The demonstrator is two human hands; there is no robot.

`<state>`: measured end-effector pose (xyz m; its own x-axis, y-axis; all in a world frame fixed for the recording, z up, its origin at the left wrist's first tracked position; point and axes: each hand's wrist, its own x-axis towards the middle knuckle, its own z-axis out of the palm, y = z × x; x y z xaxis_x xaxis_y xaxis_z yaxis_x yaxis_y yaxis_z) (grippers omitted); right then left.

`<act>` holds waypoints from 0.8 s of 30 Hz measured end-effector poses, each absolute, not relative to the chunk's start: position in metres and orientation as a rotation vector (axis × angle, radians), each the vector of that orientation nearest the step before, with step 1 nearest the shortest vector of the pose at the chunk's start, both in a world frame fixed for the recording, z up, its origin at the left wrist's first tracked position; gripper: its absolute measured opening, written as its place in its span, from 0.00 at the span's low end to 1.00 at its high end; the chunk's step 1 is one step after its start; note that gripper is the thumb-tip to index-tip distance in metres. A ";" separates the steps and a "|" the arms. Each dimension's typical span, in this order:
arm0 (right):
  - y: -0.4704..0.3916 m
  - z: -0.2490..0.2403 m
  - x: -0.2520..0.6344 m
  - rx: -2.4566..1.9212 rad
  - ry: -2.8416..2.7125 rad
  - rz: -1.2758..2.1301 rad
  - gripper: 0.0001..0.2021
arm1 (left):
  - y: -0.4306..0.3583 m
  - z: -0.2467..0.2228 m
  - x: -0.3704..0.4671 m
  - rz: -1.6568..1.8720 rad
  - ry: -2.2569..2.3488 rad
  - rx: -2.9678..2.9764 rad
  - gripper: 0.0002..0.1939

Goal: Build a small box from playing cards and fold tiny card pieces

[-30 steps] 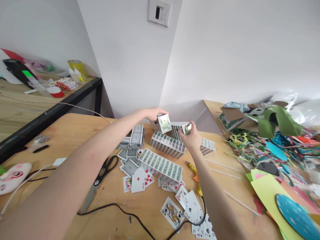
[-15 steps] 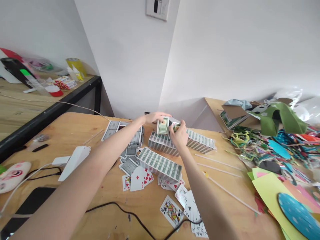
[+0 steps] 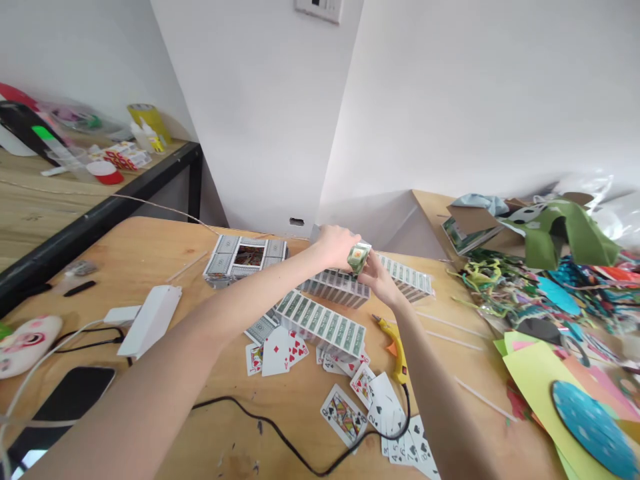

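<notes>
My left hand (image 3: 340, 247) reaches over from the left, its fingers closed around a small green playing-card box (image 3: 359, 258) printed like a banknote. My right hand (image 3: 381, 280) grips the same box from its right side; some of its fingertips are hidden. Below the hands stands a wrapped row of card boxes (image 3: 337, 288), partly covered by them. A second row of card boxes (image 3: 320, 323) lies nearer to me, on loose cards. To the right, behind my right hand, stretches a third row of card boxes (image 3: 407, 277).
A yellow glue gun (image 3: 399, 347) lies beside my right forearm, its black cable (image 3: 280, 437) curving across the front. Loose playing cards (image 3: 345, 417) spread around it. At left are a card structure (image 3: 245, 257) and a phone (image 3: 65, 407); coloured paper (image 3: 540, 387) lies at right.
Both hands have moved right and come closer together, with the green box now tilted between them. The glue gun has come into sight beside my right forearm. The view has shifted slightly.
</notes>
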<state>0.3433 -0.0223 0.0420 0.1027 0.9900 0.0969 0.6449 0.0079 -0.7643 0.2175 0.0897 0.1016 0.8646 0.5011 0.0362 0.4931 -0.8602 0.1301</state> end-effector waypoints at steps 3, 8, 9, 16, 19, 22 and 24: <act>-0.035 0.036 0.345 -1.697 -1.707 0.738 0.44 | 0.090 0.097 0.213 0.155 0.745 2.952 0.36; -0.035 0.019 0.338 -2.162 -1.793 0.431 0.43 | 0.098 0.096 0.209 0.163 0.674 2.945 0.29; -0.035 0.018 0.337 -2.212 -1.808 0.403 0.40 | 0.100 0.096 0.209 0.162 0.663 2.938 0.27; -0.042 0.038 0.327 -2.213 -1.923 0.364 0.42 | 0.121 0.101 0.194 0.049 0.643 2.790 0.24; -0.045 0.050 0.324 -2.182 -1.953 0.317 0.42 | 0.130 0.100 0.186 0.058 0.671 2.703 0.24; -0.047 0.053 0.325 -2.168 -1.952 0.311 0.39 | 0.132 0.097 0.183 0.081 0.665 2.682 0.24; -0.050 0.048 0.328 -2.135 -1.947 0.331 0.37 | 0.130 0.096 0.182 0.083 0.639 2.693 0.23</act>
